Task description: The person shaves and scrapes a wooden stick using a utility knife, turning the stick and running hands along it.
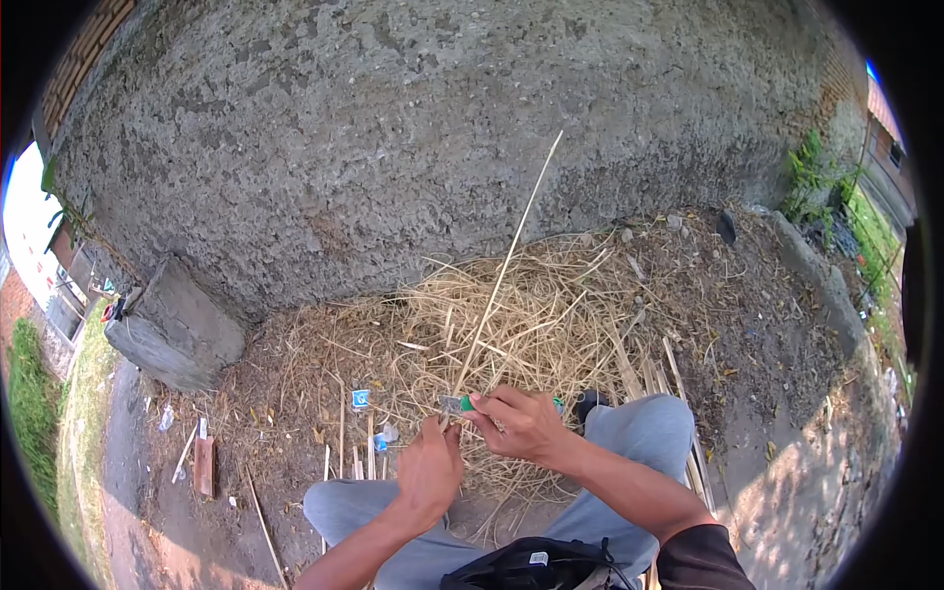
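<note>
My right hand is closed around the green handle of a knife, its short grey blade pointing left. In my left hand, the fingers pinch the lower end of a long thin bamboo strip. The strip slants up and to the right, past the blade, with its tip in front of the wall. Both hands are close together above my knees, and the blade is at or against the strip near my left fingertips; exact contact is too small to tell.
A heap of pale shavings lies ahead, below a rough grey wall. Left stands a concrete block. Several bamboo strips and a brown wooden piece lie on the ground, with a blue-and-white wrapper. A black bag is at my lap.
</note>
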Demonstrator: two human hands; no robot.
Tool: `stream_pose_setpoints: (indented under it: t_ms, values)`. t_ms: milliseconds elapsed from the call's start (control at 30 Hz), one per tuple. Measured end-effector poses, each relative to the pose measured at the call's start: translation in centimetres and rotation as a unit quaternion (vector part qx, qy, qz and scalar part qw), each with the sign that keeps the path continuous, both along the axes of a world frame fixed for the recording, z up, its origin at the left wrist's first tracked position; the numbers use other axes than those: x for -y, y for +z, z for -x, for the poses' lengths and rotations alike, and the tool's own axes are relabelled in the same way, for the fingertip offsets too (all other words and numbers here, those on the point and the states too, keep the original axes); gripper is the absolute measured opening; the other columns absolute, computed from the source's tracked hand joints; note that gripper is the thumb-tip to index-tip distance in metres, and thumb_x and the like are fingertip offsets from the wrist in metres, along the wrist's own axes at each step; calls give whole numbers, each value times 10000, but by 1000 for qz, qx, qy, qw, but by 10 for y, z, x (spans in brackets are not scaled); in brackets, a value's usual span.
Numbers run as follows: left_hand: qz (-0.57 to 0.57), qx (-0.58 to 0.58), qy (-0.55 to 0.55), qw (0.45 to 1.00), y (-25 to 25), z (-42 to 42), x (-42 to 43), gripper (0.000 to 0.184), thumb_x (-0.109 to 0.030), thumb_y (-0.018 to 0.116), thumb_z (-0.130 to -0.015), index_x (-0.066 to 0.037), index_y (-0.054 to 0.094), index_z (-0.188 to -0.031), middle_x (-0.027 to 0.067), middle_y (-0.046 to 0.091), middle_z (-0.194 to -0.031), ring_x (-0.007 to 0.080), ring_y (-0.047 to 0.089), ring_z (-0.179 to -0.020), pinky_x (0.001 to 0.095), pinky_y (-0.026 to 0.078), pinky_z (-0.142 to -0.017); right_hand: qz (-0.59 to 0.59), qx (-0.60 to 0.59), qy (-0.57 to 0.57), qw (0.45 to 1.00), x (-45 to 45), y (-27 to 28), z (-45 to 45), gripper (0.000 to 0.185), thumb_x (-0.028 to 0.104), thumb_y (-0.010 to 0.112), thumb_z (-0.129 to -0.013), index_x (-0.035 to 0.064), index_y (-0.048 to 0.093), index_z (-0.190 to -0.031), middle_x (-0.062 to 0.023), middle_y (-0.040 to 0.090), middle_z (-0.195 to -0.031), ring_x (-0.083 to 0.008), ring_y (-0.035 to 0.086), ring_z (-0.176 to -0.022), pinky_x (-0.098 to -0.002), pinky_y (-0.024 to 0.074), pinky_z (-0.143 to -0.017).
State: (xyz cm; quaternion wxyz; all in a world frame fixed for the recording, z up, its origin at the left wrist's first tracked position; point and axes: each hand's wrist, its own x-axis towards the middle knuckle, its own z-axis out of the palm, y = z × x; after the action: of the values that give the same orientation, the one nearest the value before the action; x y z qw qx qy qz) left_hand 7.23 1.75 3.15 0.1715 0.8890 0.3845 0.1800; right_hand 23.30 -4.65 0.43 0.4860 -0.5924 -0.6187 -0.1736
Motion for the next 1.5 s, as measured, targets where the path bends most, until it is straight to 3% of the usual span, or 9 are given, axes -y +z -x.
stream_pose_setpoints:
  t_ms: [500,567,667,733,933,1000,1100,1200,1500]
  values:
    - [-37,-15,6,999,-2,-2,-2,301,-248,477,-1006,34,537,-1090,259,653,-774,431,640,-655,512,490,-550,24,-42,-47,998,-10,4,-9,138,214,722,-843,79,717,-873,-48,633,-663,-213,567,-449,-354,396,-384]
    - [-32,-40,-13,999,-23,11,15,276,-240,487,-999,25,533,-1060,255,656,-792,426,640,-625,517,490,-522,78,-185,-148,968,-22,2,-54,170,222,704,-860,57,720,-897,-90,660,-660,-247,581,-464,-382,435,-444]
    - [-28,-58,-31,997,-25,31,33,246,-228,499,-991,14,527,-1028,249,661,-811,421,641,-594,526,490,-496,139,-235,-234,933,-17,4,-110,189,225,699,-869,44,721,-921,-127,671,-659,-274,592,-481,-399,457,-496]
    - [-26,-47,-32,998,-21,45,37,240,-225,501,-989,11,526,-1025,246,663,-810,420,641,-594,530,491,-496,69,-196,-193,959,-12,10,-105,206,235,692,-881,41,722,-942,-130,663,-646,-270,595,-484,-390,451,-492]
    - [17,-83,-8,996,-19,59,26,278,-240,461,-1007,19,540,-1070,249,653,-750,455,632,-662,550,478,-575,101,-276,-133,946,7,11,-48,230,246,700,-887,18,710,-910,-134,671,-675,-244,593,-508,-338,452,-507]
    - [-8,-69,-7,998,-22,55,22,252,-235,507,-986,9,536,-1041,242,665,-779,443,644,-628,543,499,-543,128,-295,-7,947,12,14,-32,221,238,706,-879,19,709,-907,-137,697,-738,-260,645,-573,-339,496,-542]
    - [-7,-62,10,998,-25,48,21,243,-233,504,-988,4,535,-1031,246,662,-772,446,644,-647,547,494,-566,50,-197,66,977,3,-8,-17,208,234,710,-868,30,713,-912,-131,722,-838,-275,687,-653,-348,540,-587]
    - [18,-60,14,998,-17,42,16,247,-237,494,-992,4,532,-1030,251,657,-768,452,640,-663,553,483,-580,78,-157,85,981,8,-3,-2,186,172,751,-839,-4,704,-877,-131,726,-855,-245,714,-689,-330,566,-579]
    - [47,-69,26,996,3,8,4,268,-246,471,-1001,16,523,-1017,271,647,-753,467,635,-686,563,471,-595,78,-135,86,984,11,0,11,152,175,742,-835,34,685,-819,-81,702,-793,-221,640,-526,-326,483,-433]
